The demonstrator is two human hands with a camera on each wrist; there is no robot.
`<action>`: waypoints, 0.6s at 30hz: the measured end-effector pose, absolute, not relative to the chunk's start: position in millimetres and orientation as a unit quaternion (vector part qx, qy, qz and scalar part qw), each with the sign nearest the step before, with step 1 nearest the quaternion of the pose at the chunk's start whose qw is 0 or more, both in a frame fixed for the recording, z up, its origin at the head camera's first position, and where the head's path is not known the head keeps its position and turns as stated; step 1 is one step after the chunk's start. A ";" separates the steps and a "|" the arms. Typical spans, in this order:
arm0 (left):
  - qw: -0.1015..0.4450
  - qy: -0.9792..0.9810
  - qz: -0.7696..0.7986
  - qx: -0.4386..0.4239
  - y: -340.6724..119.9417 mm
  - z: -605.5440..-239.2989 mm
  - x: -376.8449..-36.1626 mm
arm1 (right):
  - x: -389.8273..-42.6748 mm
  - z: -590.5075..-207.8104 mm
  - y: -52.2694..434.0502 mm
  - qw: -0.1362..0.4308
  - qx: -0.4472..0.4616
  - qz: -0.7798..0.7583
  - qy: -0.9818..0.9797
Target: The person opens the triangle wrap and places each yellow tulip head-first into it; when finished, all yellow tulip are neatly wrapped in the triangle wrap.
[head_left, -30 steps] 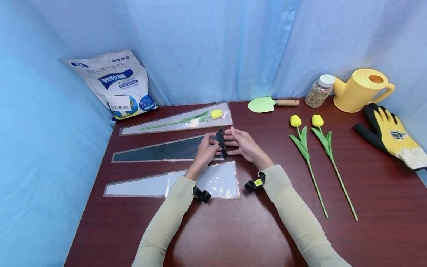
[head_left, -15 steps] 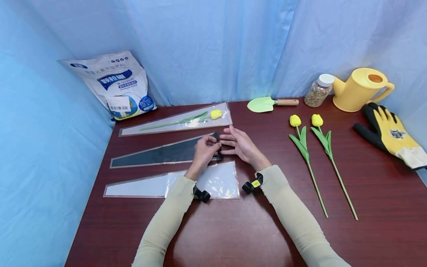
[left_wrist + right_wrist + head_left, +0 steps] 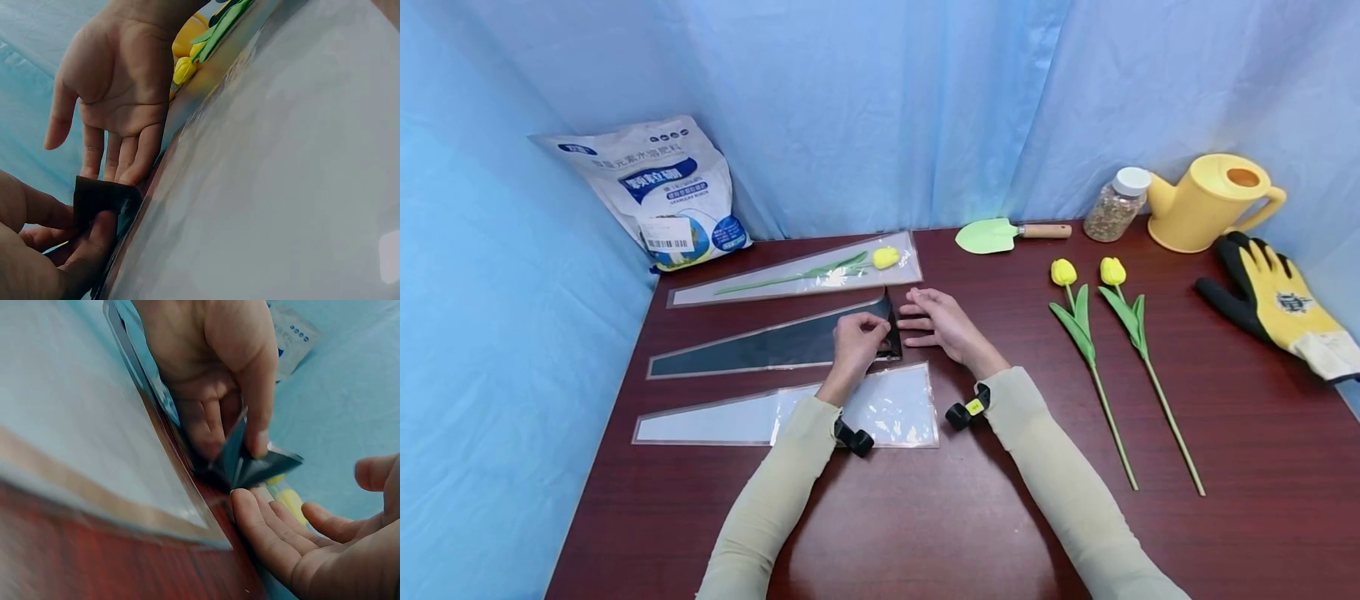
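Head view: dark sleeve [image 3: 775, 343] flat on the table [image 3: 925, 517], middle of three tapered sleeves, wide end to the right, tip to the left. Left hand [image 3: 857, 337] pinching the far right corner of that wide end between thumb and curled fingers; corner lifted off the surface, as confirmed in the right wrist view. Right hand [image 3: 943, 325] holding nothing, fingers straight and together, resting on the table just right of the raised corner.

Probably best to keep the pinch on one layer only, rub thumb against fingertips to part the film, then slide the straight right fingers into the gap. Avoid dragging the sleeve onto its neighbours.

Near side: clear sleeve [image 3: 775, 414], partly under the left forearm. Far side: clear sleeve with a tulip inside [image 3: 797, 275].

Further right: two loose tulips [image 3: 1078, 321], well apart from the hands.

Far edge: green trowel [image 3: 1000, 235], jar [image 3: 1117, 204], yellow watering can [image 3: 1213, 204]; glove [image 3: 1273, 300] at far right; printed bag [image 3: 662, 192] at far left.
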State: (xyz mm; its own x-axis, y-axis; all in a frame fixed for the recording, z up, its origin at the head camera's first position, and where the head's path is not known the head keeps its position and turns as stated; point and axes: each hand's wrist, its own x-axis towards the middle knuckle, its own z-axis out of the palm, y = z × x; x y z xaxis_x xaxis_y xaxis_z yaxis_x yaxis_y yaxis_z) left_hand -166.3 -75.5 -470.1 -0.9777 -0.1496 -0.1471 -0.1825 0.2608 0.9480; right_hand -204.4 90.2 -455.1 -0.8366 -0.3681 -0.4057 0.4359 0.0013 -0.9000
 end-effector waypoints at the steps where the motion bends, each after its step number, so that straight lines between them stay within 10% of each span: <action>1: 0.014 0.789 0.605 -0.105 -75.6 -470.6 -166.3 | -206.2 -455.8 90.8 0.283 0.028 -0.697 0.658; 18: 0.006 0.760 0.640 -0.117 -78.1 -478.5 -168.4 | -217.1 -448.6 68.2 0.224 0.016 -0.552 0.803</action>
